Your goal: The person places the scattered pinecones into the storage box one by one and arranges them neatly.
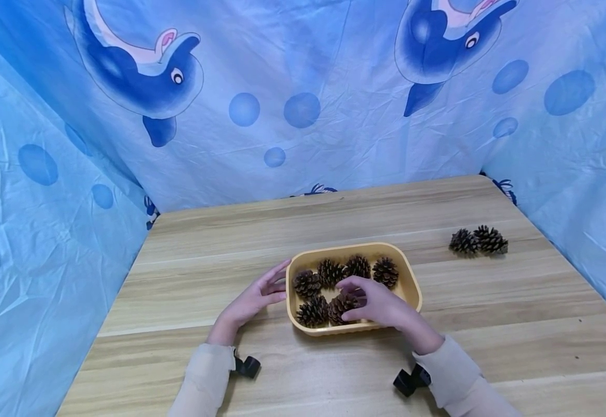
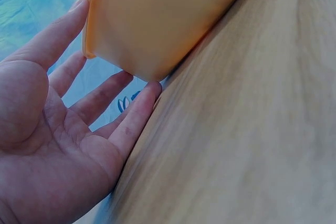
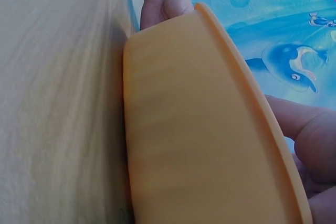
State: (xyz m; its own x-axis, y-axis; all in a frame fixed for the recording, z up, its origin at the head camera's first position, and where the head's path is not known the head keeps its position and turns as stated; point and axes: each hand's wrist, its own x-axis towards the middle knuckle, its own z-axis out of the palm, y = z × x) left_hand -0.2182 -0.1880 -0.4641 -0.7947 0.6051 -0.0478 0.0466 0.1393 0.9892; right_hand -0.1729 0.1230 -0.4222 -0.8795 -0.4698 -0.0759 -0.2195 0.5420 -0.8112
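Note:
A yellow rectangular plastic box (image 1: 410, 288) stands on the table with several brown pine cones in it, one of them (image 1: 385, 272) at its right end. My right hand (image 1: 381, 303) reaches in over the near rim. Its thumb and fingers curl round a pine cone (image 1: 338, 308) at the box's near side; the wrist view hides their contact behind the box wall. My left hand (image 1: 253, 299) is at the box's left end, fingers extended. In the left wrist view, fingertips (image 2: 152, 88) of that hand touch the outer wall (image 2: 152, 24) low down, palm facing the box.
Two more pine cones (image 1: 477, 240) lie side by side on the wooden table (image 1: 495, 324), towards the far right. Blue cloth (image 1: 334, 139) printed with dolphins hangs behind the table and along both sides. Black cameras (image 1: 411, 379) are strapped to both wrists.

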